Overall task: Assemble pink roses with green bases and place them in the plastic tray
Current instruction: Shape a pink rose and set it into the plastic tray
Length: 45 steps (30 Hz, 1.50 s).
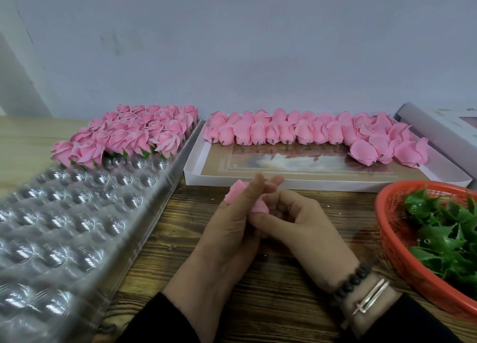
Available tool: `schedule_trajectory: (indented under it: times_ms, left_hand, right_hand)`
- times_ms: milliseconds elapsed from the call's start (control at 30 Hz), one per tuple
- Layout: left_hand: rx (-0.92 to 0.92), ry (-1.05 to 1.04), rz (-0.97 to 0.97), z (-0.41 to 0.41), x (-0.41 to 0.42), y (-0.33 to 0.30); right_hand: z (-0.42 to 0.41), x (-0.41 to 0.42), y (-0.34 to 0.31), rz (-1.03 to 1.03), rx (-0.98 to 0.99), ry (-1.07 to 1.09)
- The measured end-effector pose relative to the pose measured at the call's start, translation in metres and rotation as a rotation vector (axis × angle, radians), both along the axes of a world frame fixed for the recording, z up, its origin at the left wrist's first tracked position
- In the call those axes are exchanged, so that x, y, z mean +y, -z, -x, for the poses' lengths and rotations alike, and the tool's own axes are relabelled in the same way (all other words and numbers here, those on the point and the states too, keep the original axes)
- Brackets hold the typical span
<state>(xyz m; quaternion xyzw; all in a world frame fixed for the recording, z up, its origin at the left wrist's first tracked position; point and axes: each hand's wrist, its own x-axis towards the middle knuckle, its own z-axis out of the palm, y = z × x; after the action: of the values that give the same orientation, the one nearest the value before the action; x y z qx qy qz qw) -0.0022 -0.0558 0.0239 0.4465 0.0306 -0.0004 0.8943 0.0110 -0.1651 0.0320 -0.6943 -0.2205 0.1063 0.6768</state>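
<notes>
Rose [259,206] pinched between left hand [232,229] and right hand [302,226] over table centre, mostly hidden by fingers; base not visible on it. Tray [77,226] at left, far rows filled, near cups empty. Basket [402,249] of bases [444,239] at right. Risks: crushing soft petals with tight grip, stem missing base hole, knocking seated roses when placing.

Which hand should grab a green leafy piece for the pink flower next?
Probably the right hand. The red basket of green bases sits on the right side, nearest that hand. The left hand is wrapped around the pink rose and could hold it alone.
</notes>
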Motion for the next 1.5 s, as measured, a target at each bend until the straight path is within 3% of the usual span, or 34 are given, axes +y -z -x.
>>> schedule_trajectory:
  times_ms: [100, 167, 300, 367, 567, 700, 967, 1300, 1400, 1500]
  left_hand:
    - [-0.053, 0.033, -0.127, 0.001, 0.004, -0.002]
    - [-0.112, -0.041, -0.257, 0.001, 0.008, -0.001]
    - [-0.237, -0.253, -0.755, 0.001, 0.015, -0.001]
    - [-0.289, -0.209, -0.918, 0.002, 0.015, -0.004]
    - [-0.182, -0.039, -1.172, 0.001, 0.019, -0.002]
    - [-0.177, 0.075, -1.241, 0.001, 0.020, -0.003]
    - [-0.179, 0.083, -1.219, 0.003, 0.019, -0.004]
    - [-0.174, 0.116, -1.021, 0.008, 0.027, -0.011]
    - [-0.204, -0.032, -1.142, 0.013, 0.028, -0.024]
    - [-0.356, -0.281, -1.187, 0.015, 0.009, -0.040]
  right_hand:
    - [0.000, -0.004, -0.004, 0.037, -0.008, -0.067]
    - [-0.004, -0.004, -0.001, 0.035, -0.107, 0.048]
    - [-0.010, -0.009, 0.001, -0.001, -0.204, 0.237]
    - [-0.010, -0.014, -0.001, 0.097, -0.285, 0.158]
    - [-0.005, -0.013, -0.005, 0.288, -0.392, -0.034]
    - [-0.005, -0.014, -0.006, 0.326, -0.391, -0.101]
    - [-0.008, -0.017, -0.005, 0.314, -0.344, -0.100]
    - [-0.011, -0.019, -0.004, 0.075, -0.144, 0.048]
    - [-0.014, -0.021, 0.001, 0.007, -0.109, 0.140]
    - [-0.015, -0.019, 0.005, -0.018, -0.088, 0.164]
